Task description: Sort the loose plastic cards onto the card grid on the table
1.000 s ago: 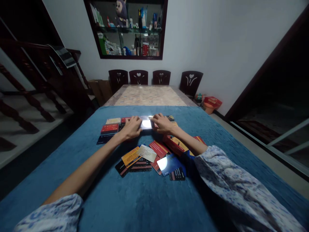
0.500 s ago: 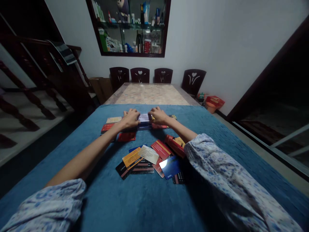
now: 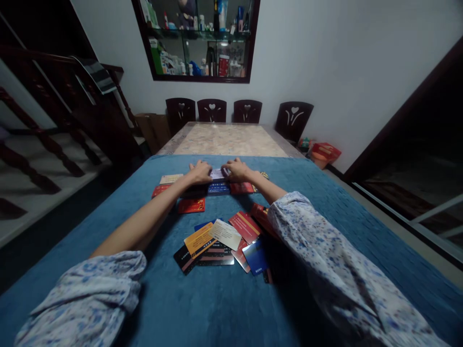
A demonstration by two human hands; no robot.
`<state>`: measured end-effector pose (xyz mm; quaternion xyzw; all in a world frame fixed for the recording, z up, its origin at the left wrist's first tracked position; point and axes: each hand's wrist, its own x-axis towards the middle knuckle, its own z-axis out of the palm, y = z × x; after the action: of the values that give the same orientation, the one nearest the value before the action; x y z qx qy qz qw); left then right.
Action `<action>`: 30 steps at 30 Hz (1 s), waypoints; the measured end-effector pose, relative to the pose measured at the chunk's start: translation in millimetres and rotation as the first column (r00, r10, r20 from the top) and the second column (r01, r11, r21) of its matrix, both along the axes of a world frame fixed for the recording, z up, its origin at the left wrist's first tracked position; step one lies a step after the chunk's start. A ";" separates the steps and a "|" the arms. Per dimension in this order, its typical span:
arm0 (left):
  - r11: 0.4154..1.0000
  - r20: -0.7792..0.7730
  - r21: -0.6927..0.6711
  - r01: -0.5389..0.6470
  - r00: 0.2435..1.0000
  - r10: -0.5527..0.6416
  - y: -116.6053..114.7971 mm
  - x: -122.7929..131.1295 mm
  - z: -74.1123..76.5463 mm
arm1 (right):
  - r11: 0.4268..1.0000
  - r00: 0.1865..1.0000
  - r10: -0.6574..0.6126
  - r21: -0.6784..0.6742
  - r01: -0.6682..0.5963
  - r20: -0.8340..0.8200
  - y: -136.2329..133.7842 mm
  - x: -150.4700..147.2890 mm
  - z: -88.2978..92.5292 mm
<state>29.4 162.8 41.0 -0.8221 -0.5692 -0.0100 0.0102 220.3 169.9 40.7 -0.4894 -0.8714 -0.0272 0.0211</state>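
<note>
Both my arms reach far out over a blue cloth (image 3: 217, 299). My left hand (image 3: 200, 172) and my right hand (image 3: 236, 169) pinch the two ends of a pale card (image 3: 217, 174) at the back of a row of cards. Right in front of it lie a blue card (image 3: 218, 188) and a red card (image 3: 241, 188). A cream card (image 3: 170, 179) and a red card (image 3: 191, 206) lie to the left. Nearer me is a loose pile of cards (image 3: 220, 239), red, orange, white, blue and black.
Beyond the cloth the marble table top (image 3: 227, 140) runs to several dark chairs (image 3: 211, 110) by the wall. A glass cabinet (image 3: 198, 38) with bottles hangs above. A wooden stair rail (image 3: 54, 111) is at the left, a red bag (image 3: 325, 152) on the floor at right.
Both hands have slid farther away across the cloth with the pale card. Cards that they covered, a blue one and red ones, now show in front of them.
</note>
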 end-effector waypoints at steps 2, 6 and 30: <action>1.000 -0.002 -0.012 -0.005 1.000 0.005 1.7 0.4 -0.9 | 1.000 1.000 0.005 -0.013 -0.005 0.008 1.3 -0.7 1.0; 0.999 -0.006 -0.049 -0.012 1.000 0.011 5.8 -0.5 -3.8 | 0.999 1.000 0.009 -0.040 -0.008 0.024 4.6 -2.9 -0.8; 0.990 0.007 -0.141 0.008 1.000 -0.007 17.2 -4.4 -9.1 | 0.994 0.999 0.008 -0.109 -0.003 0.046 23.6 -6.6 -12.9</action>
<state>25.0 180.0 31.8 -0.8230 -0.5652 0.0276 -0.0499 213.7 193.4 27.8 -0.4867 -0.8732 0.0092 -0.0260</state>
